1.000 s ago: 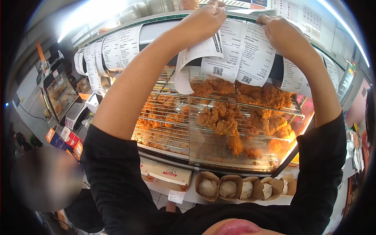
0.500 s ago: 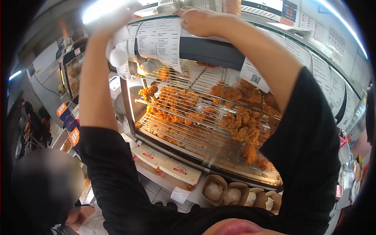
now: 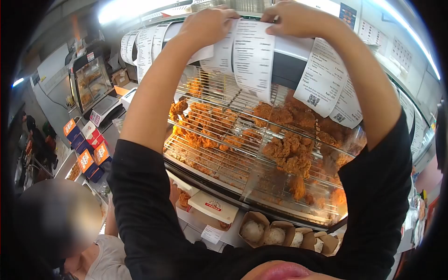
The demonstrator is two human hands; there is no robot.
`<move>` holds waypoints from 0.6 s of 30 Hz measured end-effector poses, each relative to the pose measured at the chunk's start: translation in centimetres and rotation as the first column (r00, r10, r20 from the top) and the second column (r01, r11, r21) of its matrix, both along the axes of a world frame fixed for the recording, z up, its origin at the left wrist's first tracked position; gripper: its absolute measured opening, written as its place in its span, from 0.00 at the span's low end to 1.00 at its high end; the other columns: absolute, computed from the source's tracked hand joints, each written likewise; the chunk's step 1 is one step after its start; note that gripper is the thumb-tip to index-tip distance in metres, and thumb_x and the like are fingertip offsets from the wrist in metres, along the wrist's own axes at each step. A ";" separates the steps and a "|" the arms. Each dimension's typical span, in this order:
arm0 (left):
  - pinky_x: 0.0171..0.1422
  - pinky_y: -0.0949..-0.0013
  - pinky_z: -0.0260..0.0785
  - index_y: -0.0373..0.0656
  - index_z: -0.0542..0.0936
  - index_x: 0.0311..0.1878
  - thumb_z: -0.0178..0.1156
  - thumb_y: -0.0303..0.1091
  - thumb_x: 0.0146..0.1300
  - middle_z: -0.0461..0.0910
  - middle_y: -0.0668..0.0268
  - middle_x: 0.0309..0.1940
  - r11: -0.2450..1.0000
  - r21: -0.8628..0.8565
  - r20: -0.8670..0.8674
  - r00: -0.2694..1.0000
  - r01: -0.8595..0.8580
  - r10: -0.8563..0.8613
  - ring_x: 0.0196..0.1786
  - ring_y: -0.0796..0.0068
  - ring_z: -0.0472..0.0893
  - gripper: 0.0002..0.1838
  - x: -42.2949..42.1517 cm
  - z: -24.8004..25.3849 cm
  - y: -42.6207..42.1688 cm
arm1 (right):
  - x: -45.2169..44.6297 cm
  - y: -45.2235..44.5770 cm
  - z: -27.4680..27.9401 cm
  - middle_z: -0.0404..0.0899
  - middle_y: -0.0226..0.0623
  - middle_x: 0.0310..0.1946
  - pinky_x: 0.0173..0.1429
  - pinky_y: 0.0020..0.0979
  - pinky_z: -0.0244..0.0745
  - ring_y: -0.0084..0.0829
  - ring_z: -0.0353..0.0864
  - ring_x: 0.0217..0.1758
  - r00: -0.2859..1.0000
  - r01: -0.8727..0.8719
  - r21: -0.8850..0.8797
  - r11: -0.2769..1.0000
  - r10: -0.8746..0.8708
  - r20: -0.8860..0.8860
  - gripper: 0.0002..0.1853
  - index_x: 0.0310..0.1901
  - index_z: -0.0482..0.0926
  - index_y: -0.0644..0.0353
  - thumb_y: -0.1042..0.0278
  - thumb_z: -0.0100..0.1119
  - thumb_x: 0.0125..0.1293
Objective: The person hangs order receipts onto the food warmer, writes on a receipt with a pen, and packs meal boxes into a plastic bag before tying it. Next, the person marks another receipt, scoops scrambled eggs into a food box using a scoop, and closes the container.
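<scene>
Both my arms reach up to the top edge of a lit glass display case point(image 3: 289, 191) with fried chicken point(image 3: 289, 151) on wire racks. My left hand point(image 3: 210, 25) has its fingers bent over the top of a hanging receipt point(image 3: 219, 56); what its fingertips hold is too small to tell. Just to the right, my right hand point(image 3: 294, 18) touches the top edge beside another long receipt point(image 3: 253, 58), thumb and fingers apart. More printed receipts point(image 3: 322, 77) hang under and beyond my right forearm, and others point(image 3: 145, 51) hang to the left.
Below the case are cardboard boxes of rice point(image 3: 253, 229) and a white food box point(image 3: 214, 205) with a red logo. Another person point(image 3: 105, 254) stands at the lower left, near orange and blue boxes point(image 3: 86, 161). A smaller display case point(image 3: 91, 79) stands behind.
My left hand has come back from the far left to the middle of the edge, and my right hand is beside it. Receipts now hang between them. A white box below has shifted, showing chicken.
</scene>
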State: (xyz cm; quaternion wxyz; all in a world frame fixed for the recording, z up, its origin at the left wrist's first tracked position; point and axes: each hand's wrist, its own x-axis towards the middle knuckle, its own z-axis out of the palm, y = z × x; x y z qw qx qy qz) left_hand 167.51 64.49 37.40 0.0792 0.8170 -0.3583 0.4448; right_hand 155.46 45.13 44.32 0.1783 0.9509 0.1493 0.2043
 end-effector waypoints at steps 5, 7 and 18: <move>0.55 0.58 0.75 0.59 0.78 0.58 0.51 0.44 0.70 0.82 0.65 0.50 0.949 0.040 -0.010 0.950 0.313 -0.313 0.49 0.62 0.82 0.16 -0.5 0.3 -1.5 | -5.2 1.1 1.7 0.81 0.47 0.51 0.63 0.39 0.69 0.42 0.77 0.57 0.972 0.207 0.034 0.978 -0.201 -0.122 0.24 0.56 0.78 0.62 0.54 0.57 0.65; 0.56 0.59 0.74 0.59 0.78 0.59 0.51 0.44 0.70 0.82 0.65 0.50 0.944 0.029 -0.041 0.944 0.330 -0.328 0.49 0.62 0.83 0.17 -1.4 0.3 -1.9 | -6.5 1.7 2.1 0.80 0.45 0.53 0.64 0.39 0.69 0.42 0.77 0.58 0.924 0.357 0.049 0.933 -0.345 -0.163 0.23 0.56 0.78 0.62 0.55 0.56 0.67; 0.64 0.54 0.68 0.38 0.73 0.61 0.52 0.37 0.65 0.76 0.47 0.57 0.913 -0.063 -0.112 0.907 0.402 -0.407 0.57 0.45 0.76 0.23 -2.8 0.3 -3.1 | -7.3 3.9 1.6 0.79 0.47 0.53 0.62 0.41 0.69 0.43 0.78 0.55 0.856 0.504 0.005 0.864 -0.498 -0.138 0.21 0.56 0.78 0.63 0.57 0.52 0.69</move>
